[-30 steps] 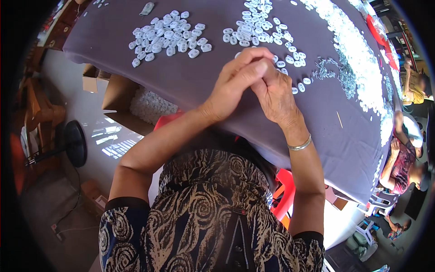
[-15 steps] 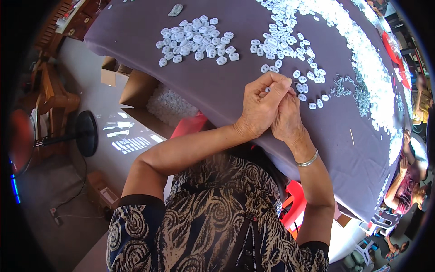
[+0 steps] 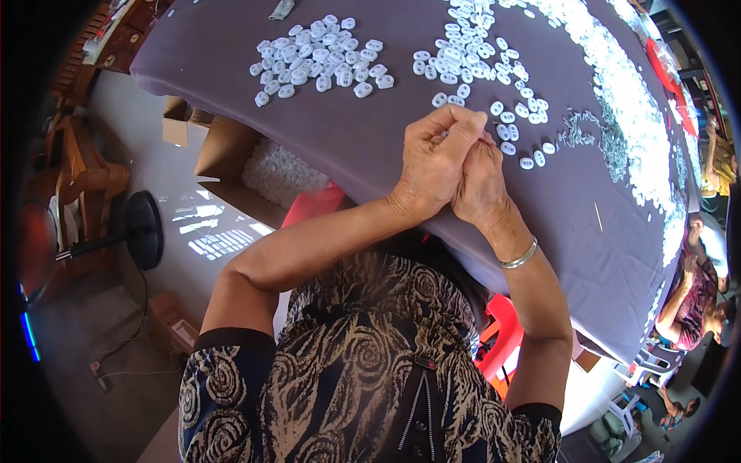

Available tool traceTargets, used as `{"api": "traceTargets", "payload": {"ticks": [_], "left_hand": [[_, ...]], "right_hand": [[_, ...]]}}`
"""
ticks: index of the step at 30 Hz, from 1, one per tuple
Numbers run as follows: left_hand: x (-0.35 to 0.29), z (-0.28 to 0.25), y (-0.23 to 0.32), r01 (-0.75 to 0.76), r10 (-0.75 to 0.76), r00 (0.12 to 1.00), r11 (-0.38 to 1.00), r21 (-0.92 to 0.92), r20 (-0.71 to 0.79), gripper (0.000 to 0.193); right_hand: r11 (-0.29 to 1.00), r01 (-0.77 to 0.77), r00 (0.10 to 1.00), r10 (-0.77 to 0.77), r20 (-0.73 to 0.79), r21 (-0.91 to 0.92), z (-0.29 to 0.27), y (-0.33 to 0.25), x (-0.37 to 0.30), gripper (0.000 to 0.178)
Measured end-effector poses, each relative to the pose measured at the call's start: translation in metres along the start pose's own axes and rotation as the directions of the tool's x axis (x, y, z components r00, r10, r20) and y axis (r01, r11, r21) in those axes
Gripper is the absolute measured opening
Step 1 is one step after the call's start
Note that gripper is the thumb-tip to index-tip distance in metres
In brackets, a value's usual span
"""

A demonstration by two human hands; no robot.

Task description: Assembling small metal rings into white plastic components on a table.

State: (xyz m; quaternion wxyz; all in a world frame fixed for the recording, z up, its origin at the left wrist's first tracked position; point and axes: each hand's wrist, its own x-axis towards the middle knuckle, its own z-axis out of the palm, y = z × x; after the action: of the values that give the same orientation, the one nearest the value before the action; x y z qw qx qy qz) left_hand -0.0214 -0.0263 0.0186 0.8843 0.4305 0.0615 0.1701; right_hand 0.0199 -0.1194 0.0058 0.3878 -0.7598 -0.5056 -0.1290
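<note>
My left hand [image 3: 432,162] and my right hand [image 3: 480,185] are pressed together above the table's near edge, fingers closed and thumbs meeting at the tips. A pale sliver shows among the left fingers; whatever they pinch is mostly hidden. Just beyond my hands lie loose white oval pieces [image 3: 508,132], each with two holes. They trail back into a larger cluster of the same pieces [image 3: 463,58]. A separate heap of white two-holed pieces [image 3: 312,58] sits to the left. Right of my hands is a scatter of small grey metal parts [image 3: 615,154], too fine to name.
A large mass of white pieces [image 3: 648,147] runs along the table's right side. A thin stick [image 3: 598,217] lies on the purple-grey cloth [image 3: 556,224]. Below left stands an open carton [image 3: 224,150] of white pieces. Other people [image 3: 687,289] sit at the far right.
The table and its pieces have shifted slightly up and left in view. My hands stay pressed together, with the fingers closed in much the same grip.
</note>
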Motion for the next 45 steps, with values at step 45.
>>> {"api": "traceTargets", "payload": {"ticks": [45], "left_hand": [[0.071,-0.077,0.039,-0.489,0.287,0.785,-0.256,0.834,0.548,0.019]], "right_hand": [[0.837,-0.434,0.897,0.367,-0.247,-0.334,-0.073,0.076,0.0,0.008]]}}
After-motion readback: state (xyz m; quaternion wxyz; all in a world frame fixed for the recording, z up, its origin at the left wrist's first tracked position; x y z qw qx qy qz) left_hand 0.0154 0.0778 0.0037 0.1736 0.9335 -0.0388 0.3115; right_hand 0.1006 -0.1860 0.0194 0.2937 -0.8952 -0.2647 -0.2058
